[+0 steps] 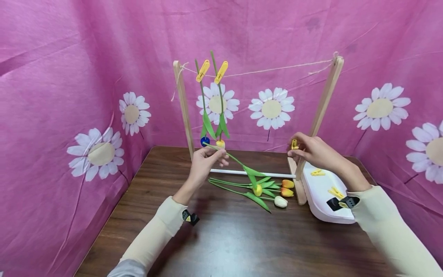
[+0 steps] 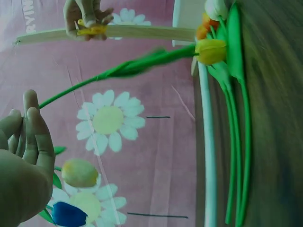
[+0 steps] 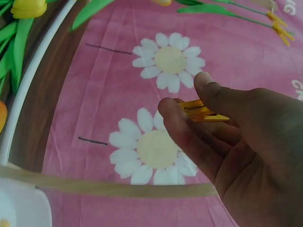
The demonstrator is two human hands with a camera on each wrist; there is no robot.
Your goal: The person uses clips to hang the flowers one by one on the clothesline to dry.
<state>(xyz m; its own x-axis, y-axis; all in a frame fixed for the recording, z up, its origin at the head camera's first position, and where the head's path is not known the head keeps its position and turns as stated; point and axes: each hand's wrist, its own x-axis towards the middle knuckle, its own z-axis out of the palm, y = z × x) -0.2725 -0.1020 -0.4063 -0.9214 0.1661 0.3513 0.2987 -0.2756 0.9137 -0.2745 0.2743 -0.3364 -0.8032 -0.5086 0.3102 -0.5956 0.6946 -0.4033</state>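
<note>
My left hand (image 1: 204, 163) pinches the stem of a yellow tulip (image 1: 257, 189) near its end; the bloom hangs down to the right. In my right hand (image 1: 313, 149) a yellow clothespin (image 1: 294, 144) is held between thumb and fingers, beside the right wooden post. The right wrist view shows this clothespin (image 3: 201, 111) close up. Two more tulips hang upside down from a string (image 1: 273, 70) by yellow clothespins (image 1: 221, 72), one with a blue bloom (image 1: 205, 142), the other with a pale yellow bloom (image 1: 220, 144) just above my left hand.
Several tulips, with orange blooms (image 1: 286, 192) and a white bloom (image 1: 280, 202), lie on the brown table (image 1: 221, 246). Wooden posts (image 1: 327, 96) hold the string, with a white bar (image 1: 252, 173) low between them. A white tray (image 1: 320, 209) with yellow clothespins (image 1: 317, 172) stands at the right.
</note>
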